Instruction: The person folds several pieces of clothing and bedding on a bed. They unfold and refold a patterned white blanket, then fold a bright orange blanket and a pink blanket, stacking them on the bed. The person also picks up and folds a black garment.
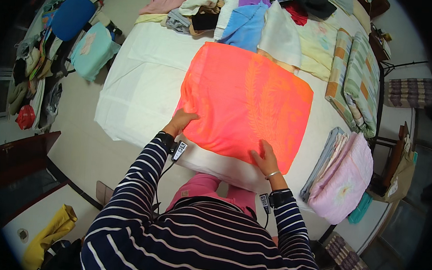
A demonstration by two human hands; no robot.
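A bright coral-orange cloth [222,94] with a leafy frond pattern lies folded into a rough square on the white-sheeted bed [137,93] before me. My left hand [181,121] grips its left edge near the front corner, the thumb on top and the other fingers mostly hidden in the cloth. Creases gather just beyond that hand. On the near right part of the cloth rests my right hand [267,160], thumb and fingers apart, pressing on the surface without a visible grip.
Blue cloth [245,23], white cloth [281,35] and several heaped garments lie at the bed's far side. To the right are a folded checked quilt [362,81] and a pink quilt [341,183]. A covered chair [93,53] and a laden clothes rack [38,61] stand left.
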